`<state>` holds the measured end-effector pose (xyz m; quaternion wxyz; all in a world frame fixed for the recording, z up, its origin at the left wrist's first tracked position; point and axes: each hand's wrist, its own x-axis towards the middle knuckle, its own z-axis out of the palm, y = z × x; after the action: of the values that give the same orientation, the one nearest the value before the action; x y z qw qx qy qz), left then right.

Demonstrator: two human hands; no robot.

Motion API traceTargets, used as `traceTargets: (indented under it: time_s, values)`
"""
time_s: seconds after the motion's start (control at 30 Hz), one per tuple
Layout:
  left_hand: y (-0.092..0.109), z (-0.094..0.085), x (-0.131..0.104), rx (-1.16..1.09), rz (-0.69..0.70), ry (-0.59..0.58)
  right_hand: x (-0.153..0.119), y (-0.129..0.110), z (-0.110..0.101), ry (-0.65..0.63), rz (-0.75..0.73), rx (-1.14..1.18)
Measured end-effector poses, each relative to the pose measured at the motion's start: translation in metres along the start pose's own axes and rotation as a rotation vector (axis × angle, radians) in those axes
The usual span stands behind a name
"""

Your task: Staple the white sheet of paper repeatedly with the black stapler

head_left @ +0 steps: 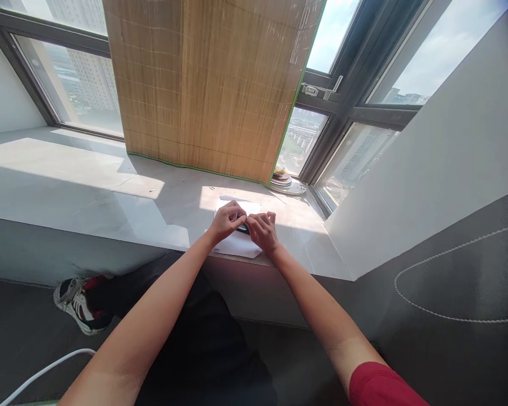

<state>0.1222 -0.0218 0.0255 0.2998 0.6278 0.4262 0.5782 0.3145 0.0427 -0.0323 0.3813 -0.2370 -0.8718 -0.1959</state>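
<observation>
Two-handed fine work, I judge, mid-frame: my left hand (227, 220) and right hand (262, 231), fingertips together at small black object (243, 229) over white paper (237, 246). Can't tell what's clamped. Next move needs steadiness.

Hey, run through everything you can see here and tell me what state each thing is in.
Left hand: fingers bent, at the dark object
Right hand: fingers curled, beside the left
Dark object: partly hidden by the hands
Paper: lying on the sill
Sill: partly sunlit
Blind: hanging unrolled
Discs: stacked in the corner
Cord: in a slack loop
Shoe: worn
</observation>
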Motion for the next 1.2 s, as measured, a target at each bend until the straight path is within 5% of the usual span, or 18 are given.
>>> traceTargets:
  time_s: [0.13,0.27,0.4,0.5,0.63,0.7,0.83,1.0,1.2]
  values:
    - [0.002,0.000,0.000,-0.006,0.003,0.043,0.000,0.000,0.000,0.054,0.042,0.032]
    - [-0.001,-0.005,0.001,0.027,-0.033,0.252,0.005,0.016,0.001,0.167,0.234,0.066]
    - [-0.009,-0.012,0.005,0.153,-0.008,0.472,0.019,0.065,0.005,0.178,0.455,0.038]
    - [-0.015,-0.015,0.008,0.199,-0.014,0.540,0.026,0.108,0.015,0.014,0.648,0.014]
    - [-0.021,-0.018,0.010,0.234,-0.030,0.541,0.020,0.139,0.038,-0.345,0.859,0.019]
    - [-0.027,-0.025,0.016,0.283,-0.029,0.545,0.015,0.142,0.048,-0.428,0.883,0.006]
    - [-0.051,-0.050,0.046,0.422,-0.080,0.567,0.008,0.143,0.060,-0.436,0.863,-0.019]
    - [-0.098,-0.088,0.089,0.599,-0.361,0.431,0.005,0.149,0.062,-0.425,0.868,0.006]
    - [-0.140,-0.109,0.120,0.866,-0.271,0.252,0.003,0.156,0.061,-0.369,0.918,0.088]
